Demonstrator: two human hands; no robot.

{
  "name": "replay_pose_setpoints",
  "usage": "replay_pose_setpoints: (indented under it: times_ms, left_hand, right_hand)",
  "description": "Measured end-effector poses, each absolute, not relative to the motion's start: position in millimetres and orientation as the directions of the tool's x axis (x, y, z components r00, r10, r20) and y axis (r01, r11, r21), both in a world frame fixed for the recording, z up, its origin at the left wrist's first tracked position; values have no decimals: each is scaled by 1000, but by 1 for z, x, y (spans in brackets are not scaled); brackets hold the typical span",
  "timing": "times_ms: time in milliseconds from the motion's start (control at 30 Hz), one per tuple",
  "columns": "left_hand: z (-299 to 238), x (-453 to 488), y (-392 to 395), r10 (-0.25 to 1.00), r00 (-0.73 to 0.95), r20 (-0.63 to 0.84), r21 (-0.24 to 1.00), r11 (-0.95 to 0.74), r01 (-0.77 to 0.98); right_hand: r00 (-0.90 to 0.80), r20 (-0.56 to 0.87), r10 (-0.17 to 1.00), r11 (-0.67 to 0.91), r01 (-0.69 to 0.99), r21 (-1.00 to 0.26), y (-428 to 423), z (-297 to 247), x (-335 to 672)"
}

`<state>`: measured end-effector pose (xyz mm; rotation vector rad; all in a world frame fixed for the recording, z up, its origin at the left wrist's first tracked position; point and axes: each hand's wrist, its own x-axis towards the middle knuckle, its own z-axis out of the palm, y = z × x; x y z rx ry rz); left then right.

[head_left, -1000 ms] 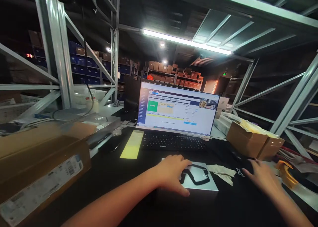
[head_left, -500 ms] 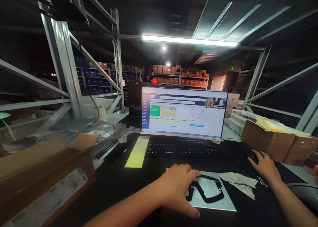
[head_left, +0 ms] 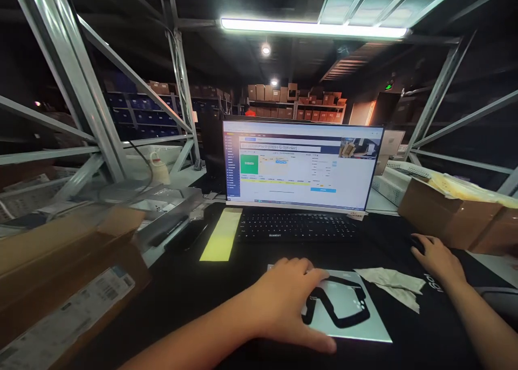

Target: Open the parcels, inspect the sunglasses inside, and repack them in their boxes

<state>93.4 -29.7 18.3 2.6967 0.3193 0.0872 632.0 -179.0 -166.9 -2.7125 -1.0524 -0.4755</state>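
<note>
My left hand (head_left: 285,305) lies across the left part of a flat, pale silvery sheet or box top (head_left: 376,329) with a black angular frame shape (head_left: 350,320) on it. Its thumb is stretched toward the near edge, away from the other fingers, which reach over the far side. Under the palm, part of the pale piece is hidden. At the right, my right hand (head_left: 440,259) is curved over a black computer mouse (head_left: 417,244), mostly covered by the fingers. A crumpled pale paper piece (head_left: 392,283) sits between the two hands.
A monitor (head_left: 283,192) stands behind a black keyboard (head_left: 295,227). Left of the keyboard lies a yellow paper strip (head_left: 222,235). Cardboard boxes flank the desk, one at left (head_left: 76,300) and one at right (head_left: 449,213). Metal rack posts (head_left: 76,84) rise behind.
The camera view has tilted down slightly and shifted. Both hands keep their places on the pale piece and the mouse. Some of the monitor's on-screen content has changed.
</note>
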Motion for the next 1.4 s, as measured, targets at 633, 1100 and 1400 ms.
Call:
replay_pose_setpoints:
  times_ms: [633,1100,1400]
  left_hand:
    - [-82,102,102,705,543,456,55,-631,774]
    - [-92,112,92,695,641,325,-159,-628,762]
    - [-92,113,91,704,644,298,-176,-623,763]
  right_hand:
    - [725,309,616,-747,662,-64,-178,-155,622]
    - [737,299,606,-754,652,-81,-178,-158,623]
    - [736,296,609,-753,654,-76,-177,-159,625]
